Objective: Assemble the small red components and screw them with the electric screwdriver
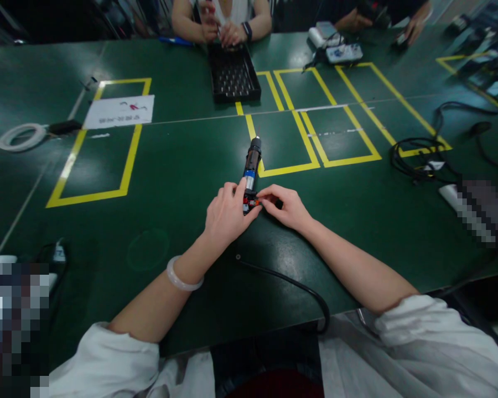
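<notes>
The left hand (pixel 228 214) holds a black cylindrical device (pixel 252 161). The right hand (pixel 286 207) touches its near end

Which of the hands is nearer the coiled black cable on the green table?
Right. The right hand is left of the coiled black cable and nearer the person's body; the left hand is farther left, at the black cylindrical device.

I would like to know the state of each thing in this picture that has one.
Black device: held, red and orange parts exposed at near end
Left hand: closed around black device
Right hand: thumb and forefinger nearly meeting at these parts
Black tray: upright, open-topped
White cable: coiled
Black cord: loosely coiled
White sheet: lying flat
Loose cable: uncoiled, curved
</notes>
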A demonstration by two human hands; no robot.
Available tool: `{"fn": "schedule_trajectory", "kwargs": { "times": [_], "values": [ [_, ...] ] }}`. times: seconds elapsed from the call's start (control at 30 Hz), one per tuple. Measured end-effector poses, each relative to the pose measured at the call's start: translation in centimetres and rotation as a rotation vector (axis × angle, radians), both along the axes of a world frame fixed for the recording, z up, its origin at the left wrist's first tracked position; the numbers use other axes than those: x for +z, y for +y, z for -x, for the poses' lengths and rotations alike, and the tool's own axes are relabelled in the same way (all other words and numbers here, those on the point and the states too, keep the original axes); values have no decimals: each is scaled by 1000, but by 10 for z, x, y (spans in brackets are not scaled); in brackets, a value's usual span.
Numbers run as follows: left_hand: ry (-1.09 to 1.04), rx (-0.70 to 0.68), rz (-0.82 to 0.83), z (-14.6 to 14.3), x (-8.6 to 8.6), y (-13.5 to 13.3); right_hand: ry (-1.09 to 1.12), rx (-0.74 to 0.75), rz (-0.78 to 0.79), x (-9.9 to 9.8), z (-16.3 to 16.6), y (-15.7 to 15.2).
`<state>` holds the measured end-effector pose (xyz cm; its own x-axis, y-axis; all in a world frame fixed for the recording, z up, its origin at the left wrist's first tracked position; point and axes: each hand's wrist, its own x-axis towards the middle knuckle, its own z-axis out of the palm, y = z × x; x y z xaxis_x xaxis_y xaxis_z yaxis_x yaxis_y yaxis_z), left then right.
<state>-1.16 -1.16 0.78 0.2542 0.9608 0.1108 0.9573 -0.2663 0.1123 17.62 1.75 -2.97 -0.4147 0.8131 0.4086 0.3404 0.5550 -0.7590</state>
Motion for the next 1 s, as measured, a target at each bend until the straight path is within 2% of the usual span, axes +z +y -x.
{"fn": "schedule_trajectory", "kwargs": {
  "times": [0.23,0.43,0.7,1.0],
  "values": [
    [70,-42,-10,5,1,4,53,60,68,-1,0,2],
    [145,8,13,34,5,13,39,36,111,-1,-1,3],
    [181,265,104,120,15,28,2,29,129,-1,-1,4],
    [108,579,151,228,11,54,-21,42,132,-2,-1,5]
  ]
}}
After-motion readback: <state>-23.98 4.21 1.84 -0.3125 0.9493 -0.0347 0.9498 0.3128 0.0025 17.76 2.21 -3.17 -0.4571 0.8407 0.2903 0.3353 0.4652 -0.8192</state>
